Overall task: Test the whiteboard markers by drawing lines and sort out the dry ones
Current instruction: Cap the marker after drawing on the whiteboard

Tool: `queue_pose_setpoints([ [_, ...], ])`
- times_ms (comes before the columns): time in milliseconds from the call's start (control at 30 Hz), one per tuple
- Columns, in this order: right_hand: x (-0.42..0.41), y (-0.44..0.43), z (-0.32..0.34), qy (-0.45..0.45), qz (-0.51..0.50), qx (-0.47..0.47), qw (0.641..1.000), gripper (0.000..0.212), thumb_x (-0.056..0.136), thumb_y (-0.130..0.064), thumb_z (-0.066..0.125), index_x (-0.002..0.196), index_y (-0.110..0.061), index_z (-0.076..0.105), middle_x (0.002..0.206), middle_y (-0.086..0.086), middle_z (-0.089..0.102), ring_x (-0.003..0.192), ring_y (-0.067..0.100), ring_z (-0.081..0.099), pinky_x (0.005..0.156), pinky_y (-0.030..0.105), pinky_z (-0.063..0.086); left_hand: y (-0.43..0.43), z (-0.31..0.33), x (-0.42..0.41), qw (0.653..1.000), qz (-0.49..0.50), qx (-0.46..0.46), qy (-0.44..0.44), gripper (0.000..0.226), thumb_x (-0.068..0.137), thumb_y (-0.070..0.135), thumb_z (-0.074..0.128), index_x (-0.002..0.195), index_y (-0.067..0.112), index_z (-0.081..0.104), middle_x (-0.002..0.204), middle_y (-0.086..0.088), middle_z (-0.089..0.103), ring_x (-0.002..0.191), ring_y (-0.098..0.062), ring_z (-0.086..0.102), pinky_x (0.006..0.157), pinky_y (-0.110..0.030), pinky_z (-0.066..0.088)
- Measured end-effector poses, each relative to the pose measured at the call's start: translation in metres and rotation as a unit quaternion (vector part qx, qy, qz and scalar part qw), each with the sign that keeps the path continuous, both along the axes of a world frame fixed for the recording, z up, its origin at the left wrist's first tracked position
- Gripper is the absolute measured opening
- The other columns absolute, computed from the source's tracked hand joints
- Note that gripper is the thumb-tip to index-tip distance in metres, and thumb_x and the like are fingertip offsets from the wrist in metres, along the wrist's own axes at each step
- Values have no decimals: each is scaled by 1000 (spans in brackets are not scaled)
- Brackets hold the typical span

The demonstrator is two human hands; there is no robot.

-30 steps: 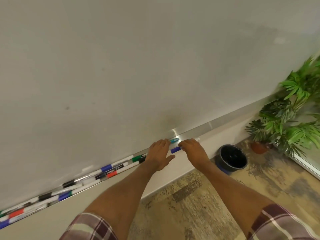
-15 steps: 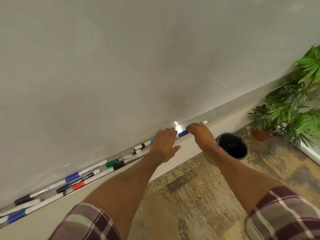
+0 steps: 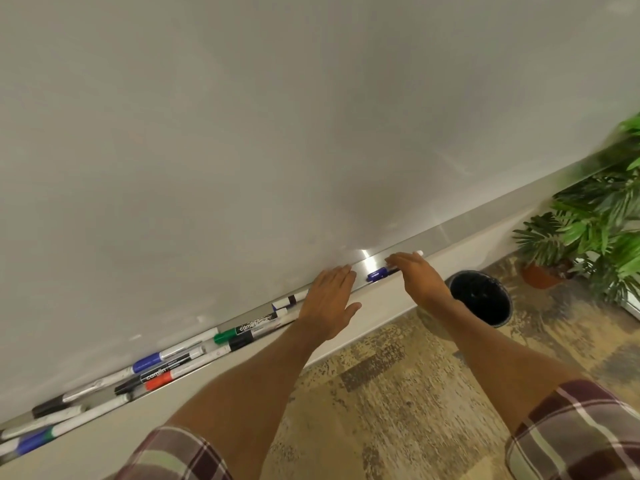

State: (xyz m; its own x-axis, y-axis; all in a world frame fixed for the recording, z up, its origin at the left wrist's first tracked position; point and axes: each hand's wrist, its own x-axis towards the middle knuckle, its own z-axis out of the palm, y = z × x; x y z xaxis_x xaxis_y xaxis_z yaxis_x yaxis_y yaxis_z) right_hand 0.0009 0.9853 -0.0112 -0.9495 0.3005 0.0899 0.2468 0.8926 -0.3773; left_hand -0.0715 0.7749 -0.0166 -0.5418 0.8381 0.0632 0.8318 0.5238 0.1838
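My left grip [image 3: 329, 299], fingers straight and holding nothing, lay flat on the edge of the long silver marker tray [image 3: 460, 226] just below centre frame. Just right of it, my right grip [image 3: 419, 275] lay across the white whiteboard marker with the blue cap [image 3: 377, 273] in that tray under the white whiteboard [image 3: 242, 133]. With the thumb hidden, I could not tell whether it clamped the marker. More capped markers [image 3: 162, 370] crowded the tray toward the lower left.

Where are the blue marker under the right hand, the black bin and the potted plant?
blue marker [image 3: 377, 274], head view, on its blue cap.
black bin [image 3: 481, 296], head view, on its dark inside.
potted plant [image 3: 540, 276], head view, on its brown pot.
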Motion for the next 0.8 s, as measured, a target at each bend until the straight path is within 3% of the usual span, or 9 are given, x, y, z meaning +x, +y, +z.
queue_pose_setpoints([
  [100,-1,-9,0,16,-16,12,1000,36,93,0,51,127,-9,56,126,10,60,117,26,54,106,38,36,-7,-1,3,1000,14,-3,4,65,97,41,55,147,5,35,153,-14,37,140,-31,36,118,-41,19],
  [267,1,-29,2,41,-11,33,999,36,92,-3,56,128,-4,55,129,14,57,118,32,52,101,39,40,-26,-4,6,999,44,-18,-4,73,101,47,40,155,10,10,163,-9,10,150,-25,10,121,-38,1],
  [467,3,-49,-11,14,-1,34,999,41,97,-16,51,137,-11,48,141,11,47,132,27,40,110,40,30,-56,-17,9,994,51,-94,16,85,99,57,33,151,9,-15,162,-9,-14,150,-24,-13,121,-44,-7],
  [800,9,-96,-18,17,35,34,999,45,94,-14,55,138,-12,46,141,11,47,133,29,40,111,39,26,-108,-19,13,991,70,-113,8,84,100,56,30,151,12,-19,158,-3,-25,142,-17,-27,120,-44,-10],
])
